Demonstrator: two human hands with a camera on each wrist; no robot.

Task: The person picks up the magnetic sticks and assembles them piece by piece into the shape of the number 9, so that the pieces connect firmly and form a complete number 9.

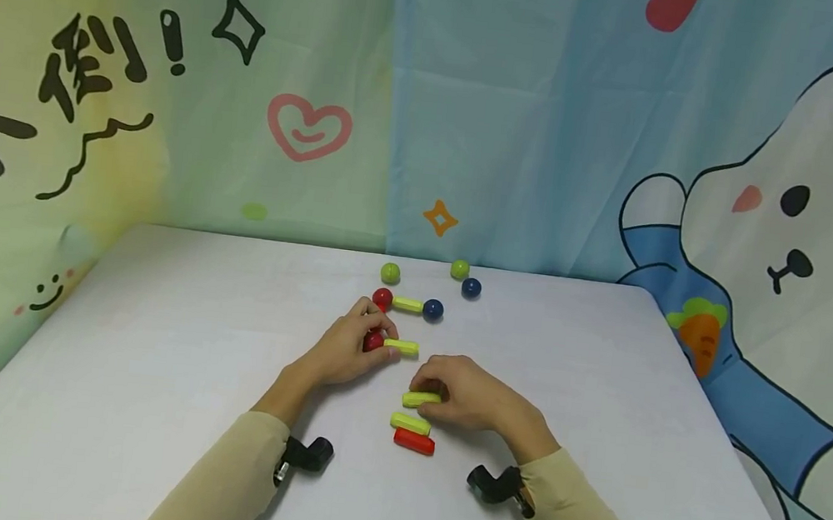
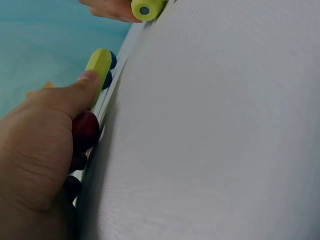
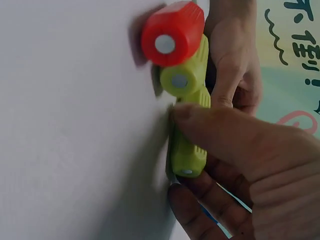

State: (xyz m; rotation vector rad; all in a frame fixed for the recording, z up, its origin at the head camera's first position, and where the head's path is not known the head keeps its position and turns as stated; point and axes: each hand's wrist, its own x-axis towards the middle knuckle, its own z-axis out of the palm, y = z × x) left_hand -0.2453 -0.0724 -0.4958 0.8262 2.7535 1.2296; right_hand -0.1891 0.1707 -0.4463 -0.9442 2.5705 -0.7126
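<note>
My left hand (image 1: 349,347) grips a red ball (image 1: 373,340), with a yellow-green magnetic rod (image 1: 404,347) extending right from it; in the left wrist view the thumb presses along that rod. Just beyond lies another red ball (image 1: 383,298), joined by a yellow-green rod to a dark blue ball (image 1: 432,310). A bit of red shows between the two red balls, mostly hidden by my left fingers. My right hand (image 1: 470,395) pinches a loose yellow-green rod (image 3: 189,155) between thumb and fingers. Nearer me, another yellow-green rod (image 1: 410,423) lies beside a red rod (image 1: 414,441).
Toward the far edge of the white table (image 1: 175,337) sit two green balls, one on the left (image 1: 390,272) and one on the right (image 1: 460,269), plus a loose dark blue ball (image 1: 471,289). A printed curtain (image 1: 519,136) hangs behind the table.
</note>
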